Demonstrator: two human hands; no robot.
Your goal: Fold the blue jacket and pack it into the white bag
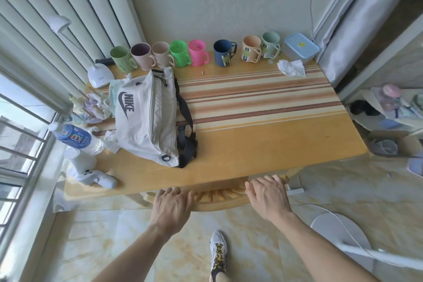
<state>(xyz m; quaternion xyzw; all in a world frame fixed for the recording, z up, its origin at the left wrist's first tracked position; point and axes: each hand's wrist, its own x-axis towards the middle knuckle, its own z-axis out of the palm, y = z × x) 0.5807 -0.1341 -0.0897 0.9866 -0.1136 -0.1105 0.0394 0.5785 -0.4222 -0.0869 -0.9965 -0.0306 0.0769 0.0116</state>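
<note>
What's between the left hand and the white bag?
Head view: only bare yellow tabletop separates the left hand, at the near edge, from the white bag.

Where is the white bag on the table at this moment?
In the head view, the white bag lies on the left part of the table, between a water bottle on its left and the striped area, in front of the row of mugs.

Bag [146,119] on table [263,142], mugs [196,52] behind
</note>
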